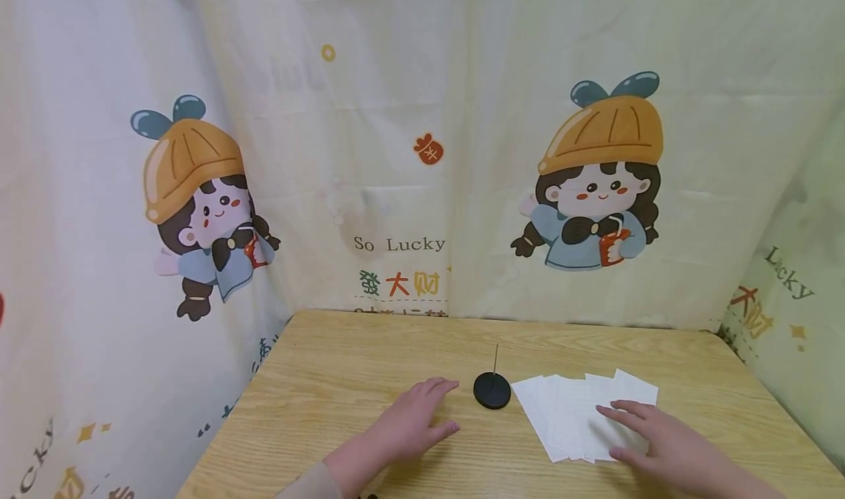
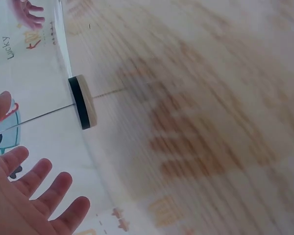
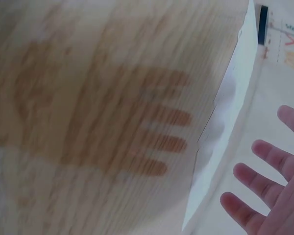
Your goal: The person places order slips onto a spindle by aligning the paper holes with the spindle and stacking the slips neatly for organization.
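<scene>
A round black base with a thin upright metal spike, a paper spike (image 1: 491, 391), stands on the table between the two hands. My left hand (image 1: 417, 420) hovers just left of it, fingers spread and holding nothing. In the left wrist view the spike holder (image 2: 82, 103) shows beyond the fingertips (image 2: 81, 205). Several white paper sheets (image 1: 568, 418) lie fanned and overlapping to the right of the base. Over their right part is my right hand (image 1: 667, 440), its fingers extended and nothing gripped. The right wrist view shows the sheets' (image 3: 220, 127) near edge beside the spread fingers (image 3: 257, 181).
The wooden table (image 1: 317, 381) has a glossy surface that reflects the hands. Behind it and at both sides hangs a pale curtain (image 1: 383, 117) printed with cartoon figures and lettering. A small dark object (image 1: 372, 496) shows at the bottom edge, by the left sleeve.
</scene>
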`<state>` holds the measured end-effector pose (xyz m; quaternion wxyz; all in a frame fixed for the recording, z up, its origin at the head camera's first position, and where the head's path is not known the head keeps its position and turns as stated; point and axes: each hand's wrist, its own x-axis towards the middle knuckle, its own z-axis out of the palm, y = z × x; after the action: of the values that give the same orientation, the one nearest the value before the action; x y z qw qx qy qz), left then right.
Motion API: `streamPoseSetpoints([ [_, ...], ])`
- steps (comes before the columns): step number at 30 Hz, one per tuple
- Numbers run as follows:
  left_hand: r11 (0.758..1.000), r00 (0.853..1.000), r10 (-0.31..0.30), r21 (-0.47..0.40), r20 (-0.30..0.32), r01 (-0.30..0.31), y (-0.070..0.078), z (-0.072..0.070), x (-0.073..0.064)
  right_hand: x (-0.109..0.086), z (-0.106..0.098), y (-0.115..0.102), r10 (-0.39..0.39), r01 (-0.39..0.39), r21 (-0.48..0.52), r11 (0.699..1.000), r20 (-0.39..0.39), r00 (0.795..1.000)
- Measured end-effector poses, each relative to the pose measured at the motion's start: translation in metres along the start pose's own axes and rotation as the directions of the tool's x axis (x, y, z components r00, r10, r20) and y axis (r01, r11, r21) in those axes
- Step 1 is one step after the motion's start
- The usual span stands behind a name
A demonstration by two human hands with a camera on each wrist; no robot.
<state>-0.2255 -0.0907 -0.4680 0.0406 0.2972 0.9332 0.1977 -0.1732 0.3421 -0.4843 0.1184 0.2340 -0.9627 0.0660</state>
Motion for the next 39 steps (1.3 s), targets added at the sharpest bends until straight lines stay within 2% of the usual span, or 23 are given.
streamPoseSetpoints([
  [2, 1.000, 1.000, -0.011, -0.017, 0.002, 0.011, -0.001, 0.000, 0.003, 0.000, -0.001, 0.005, 0.024, -0.025, 0.020, 0.999, 0.025, 0.999],
  [8, 0.999, 1.000, -0.022, -0.043, -0.007, 0.022, -0.003, 0.001, 0.012, -0.002, 0.000, 0.019, 0.043, -0.042, 0.043, 0.998, -0.031, 0.999],
  [12, 0.998, 1.000, -0.026, -0.053, -0.010, 0.026, -0.001, 0.000, 0.020, -0.004, 0.003, 0.031, 0.074, -0.072, 0.056, 0.996, -0.030, 0.997],
  [19, 0.998, 0.999, -0.044, -0.047, -0.002, 0.043, 0.000, 0.001, 0.034, -0.010, 0.003, 0.050, 0.180, -0.189, 0.117, 0.975, 0.088, 0.980],
  [26, 0.995, 0.996, -0.088, -0.037, 0.029, 0.089, -0.002, 0.005, 0.049, -0.012, 0.008, 0.070, 0.170, -0.171, 0.137, 0.976, 0.018, 0.985],
  [39, 0.996, 0.994, -0.087, 0.022, 0.060, 0.086, -0.002, 0.013, 0.068, 0.000, 0.011, 0.098, 0.196, -0.205, 0.139, 0.969, 0.073, 0.978],
])
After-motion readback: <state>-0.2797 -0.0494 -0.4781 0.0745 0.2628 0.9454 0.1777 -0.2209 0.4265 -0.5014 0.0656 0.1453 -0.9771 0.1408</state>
